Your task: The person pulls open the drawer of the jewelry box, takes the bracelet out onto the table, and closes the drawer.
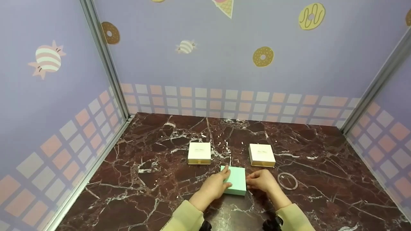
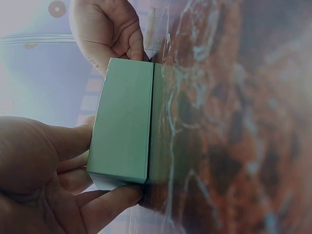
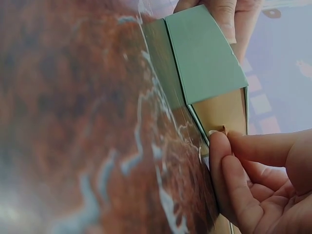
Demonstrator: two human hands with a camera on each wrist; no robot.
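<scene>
A mint-green drawer box (image 1: 236, 179) lies on the marble-look table in front of the person. The left hand (image 1: 213, 186) grips its left side, thumb on the top face. At the box's right side, the right hand (image 1: 261, 182) pinches a small pull tab (image 3: 224, 129) on the gold drawer front (image 3: 222, 112) between thumb and forefinger. The drawer front sits within the green sleeve in the right wrist view. A pale pink bangle (image 1: 287, 181) lies on the table just right of the right hand.
Two cream boxes with gold fronts stand beyond the green box, one at the left (image 1: 199, 153) and one at the right (image 1: 261, 155). Patterned panels (image 1: 224, 70) wall in the dark red table (image 1: 154, 189) at the back and both sides.
</scene>
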